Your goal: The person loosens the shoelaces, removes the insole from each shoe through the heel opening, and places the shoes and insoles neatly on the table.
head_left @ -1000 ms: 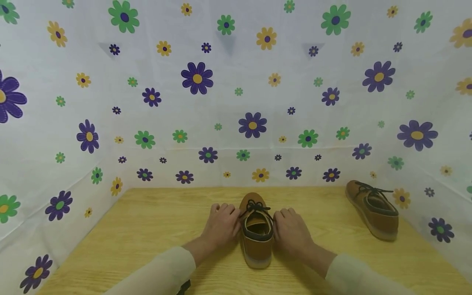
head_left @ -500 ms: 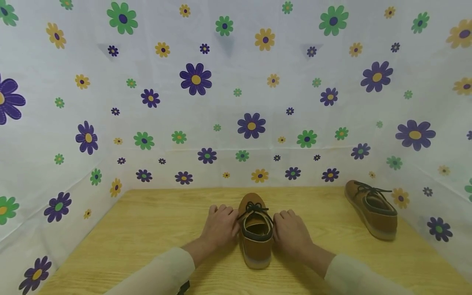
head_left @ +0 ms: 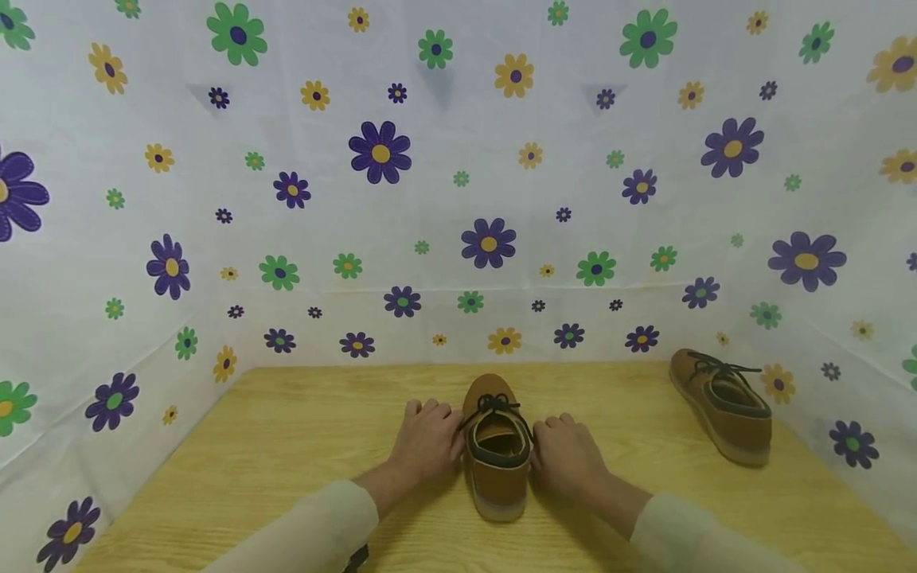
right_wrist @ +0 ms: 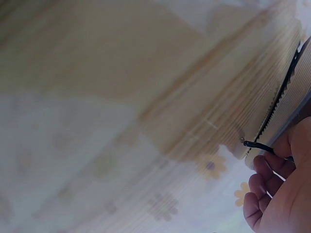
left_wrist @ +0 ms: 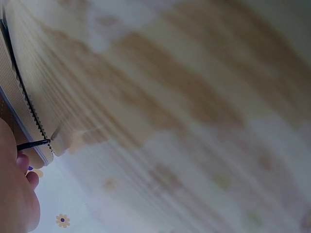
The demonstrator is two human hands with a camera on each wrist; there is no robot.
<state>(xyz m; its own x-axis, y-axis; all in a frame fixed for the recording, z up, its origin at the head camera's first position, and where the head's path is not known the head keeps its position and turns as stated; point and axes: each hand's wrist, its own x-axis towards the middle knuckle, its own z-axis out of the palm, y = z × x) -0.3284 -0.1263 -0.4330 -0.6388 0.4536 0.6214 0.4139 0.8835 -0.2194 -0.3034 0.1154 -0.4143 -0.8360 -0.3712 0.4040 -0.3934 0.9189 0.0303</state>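
Note:
A brown shoe (head_left: 499, 487) stands upright in the middle of the table, toe pointing away, its dark laces tied in a bow (head_left: 494, 403). My left hand (head_left: 428, 439) is at the shoe's left side and pinches a strand of shoelace; the strand's dark tip (left_wrist: 34, 144) pokes out beyond the fingers in the left wrist view. On the opposite side my right hand (head_left: 568, 455) pinches another shoelace strand, whose tip (right_wrist: 257, 145) shows in the right wrist view. Both strands run from the bow out to the hands. The pinching fingertips are partly hidden in the head view.
A second brown shoe (head_left: 727, 410), also laced, stands at the right back of the wooden table (head_left: 301, 446). White cloth (head_left: 315, 231) with printed flowers encloses the table at the back and both sides.
Both hands have drawn slightly outward and toward me, with the shoelace strands stretching a little farther from the bow. The shoe stays in place.

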